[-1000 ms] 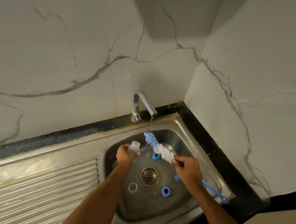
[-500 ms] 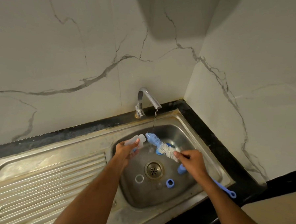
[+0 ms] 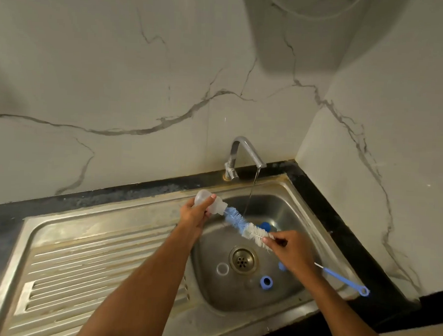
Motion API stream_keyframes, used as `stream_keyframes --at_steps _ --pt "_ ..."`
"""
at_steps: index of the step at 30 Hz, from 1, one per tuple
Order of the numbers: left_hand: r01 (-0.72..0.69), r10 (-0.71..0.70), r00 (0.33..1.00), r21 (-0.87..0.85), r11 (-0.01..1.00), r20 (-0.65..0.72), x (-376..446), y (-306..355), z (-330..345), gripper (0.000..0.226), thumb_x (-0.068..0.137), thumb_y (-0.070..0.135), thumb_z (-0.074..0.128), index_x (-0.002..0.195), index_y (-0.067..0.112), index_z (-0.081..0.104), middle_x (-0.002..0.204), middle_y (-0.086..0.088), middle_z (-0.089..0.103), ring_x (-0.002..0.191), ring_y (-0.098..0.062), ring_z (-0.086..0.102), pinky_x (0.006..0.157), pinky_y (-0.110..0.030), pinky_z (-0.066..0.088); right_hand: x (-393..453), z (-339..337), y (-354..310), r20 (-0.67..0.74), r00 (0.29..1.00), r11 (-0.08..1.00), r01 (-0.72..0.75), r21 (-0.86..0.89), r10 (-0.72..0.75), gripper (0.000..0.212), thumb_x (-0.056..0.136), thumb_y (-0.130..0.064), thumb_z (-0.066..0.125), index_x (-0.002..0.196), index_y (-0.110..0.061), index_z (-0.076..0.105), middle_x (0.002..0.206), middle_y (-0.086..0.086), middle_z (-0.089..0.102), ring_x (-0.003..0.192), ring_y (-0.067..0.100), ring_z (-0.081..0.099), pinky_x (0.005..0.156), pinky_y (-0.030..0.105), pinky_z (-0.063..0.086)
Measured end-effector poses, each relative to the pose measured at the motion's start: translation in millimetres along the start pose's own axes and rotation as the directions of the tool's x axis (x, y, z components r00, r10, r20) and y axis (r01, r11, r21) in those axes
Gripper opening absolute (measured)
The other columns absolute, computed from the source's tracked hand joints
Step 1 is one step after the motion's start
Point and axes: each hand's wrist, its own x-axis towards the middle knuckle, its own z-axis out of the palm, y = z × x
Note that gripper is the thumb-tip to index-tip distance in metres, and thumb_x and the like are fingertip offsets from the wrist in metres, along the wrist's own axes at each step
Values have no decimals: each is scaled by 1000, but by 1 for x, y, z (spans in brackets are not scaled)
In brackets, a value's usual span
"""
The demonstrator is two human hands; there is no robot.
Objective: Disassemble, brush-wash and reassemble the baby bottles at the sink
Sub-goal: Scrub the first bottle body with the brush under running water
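Observation:
My left hand (image 3: 194, 215) grips a small clear baby bottle (image 3: 205, 201), tilted on its side with its mouth toward the right. My right hand (image 3: 286, 249) holds a blue-and-white bottle brush (image 3: 245, 227) just behind the bristles; the blue tip touches the bottle's mouth. The brush's blue handle (image 3: 343, 279) sticks out behind my right wrist. In the sink basin lie a blue screw ring (image 3: 266, 282), a clear ring (image 3: 222, 268), a blue part (image 3: 265, 226) behind the brush and another blue piece (image 3: 281, 266) partly hidden under my right hand.
A thin stream of water runs from the chrome tap (image 3: 244, 153) into the steel sink (image 3: 301, 197), whose drain (image 3: 243, 259) sits in the middle. A ribbed draining board (image 3: 86, 271) lies to the left. Marble-patterned walls close off the back and right.
The bottle has been tilted from upright onto its side and moved left and up. The brush tip has come to the bottle's mouth. The camera view has shifted.

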Motion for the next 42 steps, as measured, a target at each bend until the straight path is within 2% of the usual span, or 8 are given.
stream_keyframes --at_steps 6,12,17,22,26,30,36,42 --pt "76 -76 997 -41 996 -15 -3 4 15 46 83 13 77 124 8 56 123 -19 61 109 -32 65 86 -41 60 26 15 5 -95 972 976 211 -53 -215 19 84 -24 77 68 -23 68 56 -9 59 53 8 56 49 27 46" --pt "143 -118 973 -121 982 197 -3 6 50 34 92 30 69 114 6 62 106 -14 68 99 -27 66 96 -45 55 37 24 -6 -128 905 894 364 -261 -405 7 90 -18 69 90 -13 75 73 -2 71 62 9 63 55 19 49" --pt "67 -58 987 -57 996 147 6 4 73 17 96 21 65 103 7 61 105 -14 65 96 -25 65 104 -47 51 54 21 -1 -111 919 904 340 -261 -378 12 95 -22 63 84 -20 68 72 -5 67 63 7 64 54 22 54" --pt "75 -56 992 -166 983 114 9 5 66 34 91 25 69 113 1 59 107 -19 63 94 -27 65 88 -46 59 70 15 -14 65 937 928 327 177 -343 16 93 -17 67 80 -10 75 66 -1 68 58 7 62 55 22 51" --pt "70 -39 993 -297 952 109 14 22 64 52 85 20 75 128 3 50 104 -16 60 90 -24 63 70 -39 59 78 1 -16 176 983 795 -69 603 -48 24 94 -4 63 73 -7 74 52 1 59 47 11 50 47 21 41" --pt "67 -28 991 -307 949 131 9 24 73 59 81 16 77 131 3 49 104 -16 58 90 -24 63 72 -39 60 78 17 -18 286 952 670 -280 688 104 20 96 -8 61 84 -8 76 56 9 54 45 10 41 43 23 27" --pt "41 -1 994 -366 930 108 18 34 64 53 83 16 77 127 3 51 106 -17 59 91 -25 64 77 -42 59 72 10 -18 312 947 710 -168 684 -77 21 97 -12 61 84 -2 74 58 10 54 48 13 38 44 22 28" --pt "64 -4 985 -348 935 171 15 31 68 43 87 15 75 121 4 52 104 -16 60 90 -24 64 83 -42 57 74 9 -19 306 949 689 -173 704 -75 19 96 -12 62 85 -7 76 56 8 55 47 12 38 45 25 27"
